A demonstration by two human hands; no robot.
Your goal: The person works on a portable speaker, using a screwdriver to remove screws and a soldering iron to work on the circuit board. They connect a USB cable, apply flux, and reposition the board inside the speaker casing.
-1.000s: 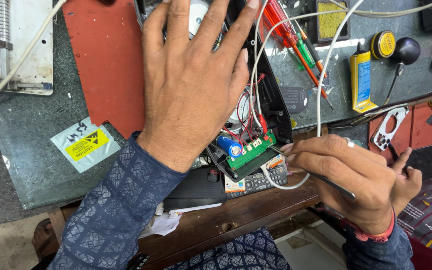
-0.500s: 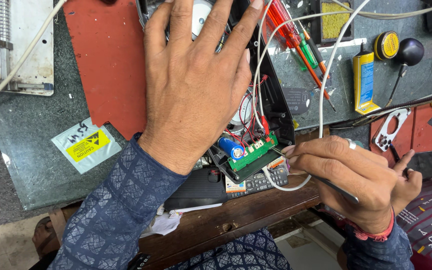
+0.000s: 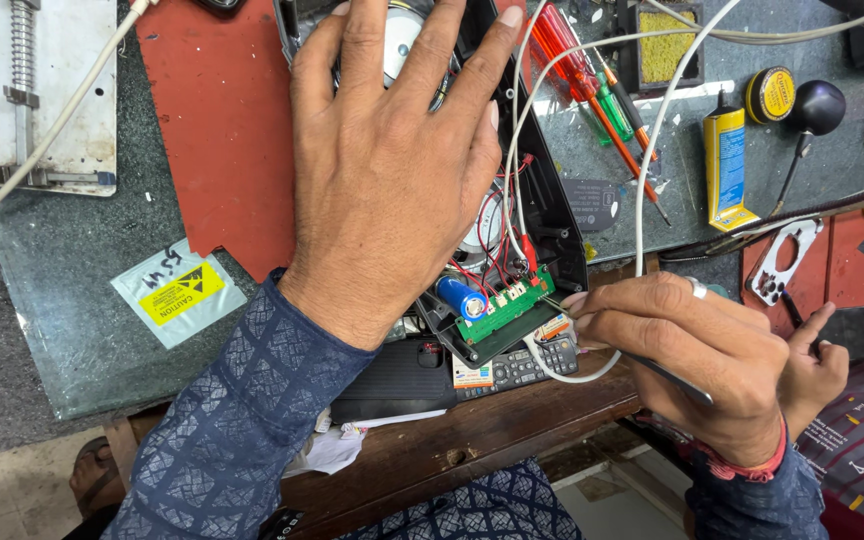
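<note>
My left hand [image 3: 387,165] lies flat, fingers spread, on an open black device housing [image 3: 552,215] with a round speaker and red wiring inside. At the housing's near end sits a small green circuit board [image 3: 507,308] with a blue cylindrical capacitor [image 3: 462,298]. My right hand [image 3: 697,350] grips a thin dark tool [image 3: 674,378] like a pen, and the fingertips rest right beside the board's edge. The tool's tip is hidden by my fingers. A white cable [image 3: 642,150] loops from the hand up across the bench.
A red mat [image 3: 222,130] and glass sheet [image 3: 62,330] cover the bench. Red and green screwdrivers [image 3: 592,85], a yellow tube [image 3: 727,165], a yellow tin [image 3: 770,95], a black knobbed tool [image 3: 812,110] and a sponge tray [image 3: 667,45] lie at right. A calculator [image 3: 517,368] sits below the board.
Both hands have held their places on the housing and at the board. Only the view has shifted slightly.
</note>
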